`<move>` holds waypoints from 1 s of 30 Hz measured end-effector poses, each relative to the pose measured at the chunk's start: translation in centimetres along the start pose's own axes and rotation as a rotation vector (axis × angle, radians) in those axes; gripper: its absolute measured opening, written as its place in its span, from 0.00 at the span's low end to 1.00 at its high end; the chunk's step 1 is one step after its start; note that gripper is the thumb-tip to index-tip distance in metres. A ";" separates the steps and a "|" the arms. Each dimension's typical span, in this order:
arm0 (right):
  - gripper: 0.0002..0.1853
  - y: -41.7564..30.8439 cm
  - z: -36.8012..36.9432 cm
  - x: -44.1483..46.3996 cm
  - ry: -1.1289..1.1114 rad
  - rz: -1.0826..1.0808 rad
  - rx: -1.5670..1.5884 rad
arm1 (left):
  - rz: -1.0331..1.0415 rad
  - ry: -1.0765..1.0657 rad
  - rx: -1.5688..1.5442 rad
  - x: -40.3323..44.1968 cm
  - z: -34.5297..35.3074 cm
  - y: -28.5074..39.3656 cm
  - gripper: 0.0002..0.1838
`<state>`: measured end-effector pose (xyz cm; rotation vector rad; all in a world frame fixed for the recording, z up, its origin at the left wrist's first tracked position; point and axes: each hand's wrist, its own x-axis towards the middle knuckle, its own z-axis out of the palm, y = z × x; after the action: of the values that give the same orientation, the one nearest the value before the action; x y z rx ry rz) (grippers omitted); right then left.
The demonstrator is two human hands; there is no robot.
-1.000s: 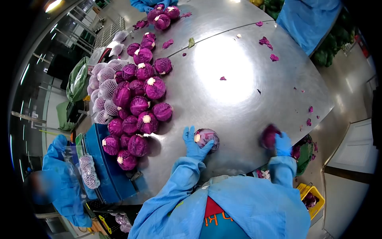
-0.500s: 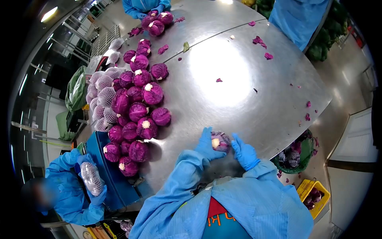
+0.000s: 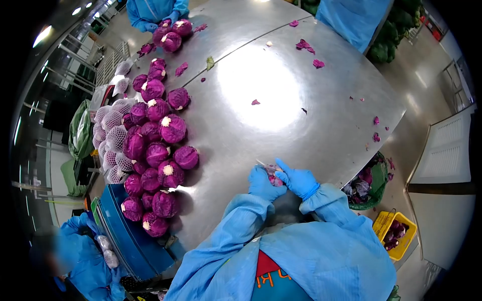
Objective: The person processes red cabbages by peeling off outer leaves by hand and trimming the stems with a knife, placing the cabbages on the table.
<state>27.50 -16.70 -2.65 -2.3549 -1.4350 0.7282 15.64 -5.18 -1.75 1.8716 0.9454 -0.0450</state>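
A small red cabbage [image 3: 273, 173] is held close to my body over the near part of the steel table, mostly covered by my gloved hands. My left hand [image 3: 264, 184] wraps round its left and near side. My right hand [image 3: 300, 181] presses its thumb and fingers against the right side of the same cabbage. A thin pale strip [image 3: 260, 162] sticks out above my left fingers; I cannot tell what it is. Left of my hands lies a heap of trimmed red cabbages [image 3: 156, 153], some showing white cut stems.
Netted cabbages [image 3: 116, 138] lie behind the heap, beside a blue machine [image 3: 131, 233]. A co-worker [image 3: 93, 256] holds a wrapped item there. Another person's hands [image 3: 173, 17] touch cabbages at the far end. Right of the steel table [image 3: 226, 135] stand a green basket [image 3: 377, 193] and yellow crate [image 3: 409, 236].
My right hand has moved in from beside the cabbage and now touches it. The cabbage has been turned, hiding its white stem. The co-worker at left has lowered the wrapped item.
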 end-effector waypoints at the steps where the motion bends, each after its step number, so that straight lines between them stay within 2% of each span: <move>1: 0.33 0.0 -0.1 0.3 -0.010 0.017 0.003 | 0.001 0.052 0.120 -0.2 0.0 0.3 0.47; 3: 0.31 0.0 -0.5 0.8 -0.039 0.055 0.010 | 0.004 0.161 0.357 -0.6 0.4 1.6 0.47; 6: 0.30 0.8 -1.3 1.9 -0.034 0.121 0.049 | -0.019 0.183 0.417 -0.3 0.8 2.2 0.48; 8: 0.29 2.6 -1.1 3.3 0.038 0.163 0.116 | 0.130 0.290 0.483 -1.3 2.6 1.5 0.48; 9: 0.26 2.0 -2.1 3.4 0.014 0.239 0.122 | 0.205 0.344 0.522 -1.6 2.9 0.9 0.49; 12: 0.21 1.4 -4.2 2.2 -0.131 0.284 0.726 | 0.294 0.268 0.368 -1.4 2.1 -1.2 0.54; 13: 0.19 1.4 -3.2 2.0 -0.014 0.141 0.722 | 0.234 0.250 0.518 -2.9 0.4 0.4 0.57; 14: 0.18 1.4 -2.9 1.8 -0.097 0.190 0.690 | 0.269 0.245 0.429 -3.2 0.2 -0.5 0.58; 16: 0.16 1.2 -1.3 1.7 -0.001 0.202 0.877 | 0.334 0.234 0.255 -3.7 0.4 -3.1 0.60; 17: 0.15 1.8 -0.4 2.2 0.051 0.310 0.940 | 0.428 0.111 0.179 -3.3 0.1 -4.3 0.58; 20: 0.13 4.0 1.3 2.6 0.208 0.580 1.089 | 0.721 0.039 0.190 -4.2 -1.8 -5.2 0.56; 21: 0.13 5.1 1.3 1.8 0.262 0.639 1.107 | 0.806 0.103 0.067 -4.2 -1.4 -6.0 0.52; 22: 0.13 6.8 1.7 0.8 0.254 0.669 1.132 | 0.692 0.043 -0.072 -4.2 -1.0 -7.2 0.54; 23: 0.16 9.0 2.7 -0.4 0.406 0.704 1.037 | 0.578 -0.017 -0.212 -4.5 -0.5 -8.4 0.56; 24: 0.18 11.5 2.7 -2.4 0.512 0.644 0.960 | 0.498 -0.040 -0.417 -4.8 -0.4 -8.0 0.56; 26: 0.22 18.9 3.2 -7.1 0.471 0.641 0.475 | 0.347 -0.043 -0.854 -5.4 -0.2 -7.3 0.55; 27: 0.25 21.9 3.3 -9.8 0.458 0.638 0.228 | 0.433 0.102 -0.676 -5.1 -0.1 -7.8 0.55; 28: 0.28 21.3 0.6 -12.0 0.564 0.719 0.061 | 0.513 0.244 -0.492 -4.9 0.0 -8.1 0.56; 29: 0.26 18.6 -2.7 -13.0 0.583 0.874 0.088 | 0.452 0.426 -0.255 -5.2 -0.1 -7.2 0.58; 30: 0.24 15.9 -5.1 -13.3 0.602 1.032 0.116 | 0.389 0.441 -0.170 -5.4 -0.5 -6.0 0.58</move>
<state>37.09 -35.79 -2.53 -2.7653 0.1148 0.2101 7.95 -6.74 -3.82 1.9077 0.8234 0.6857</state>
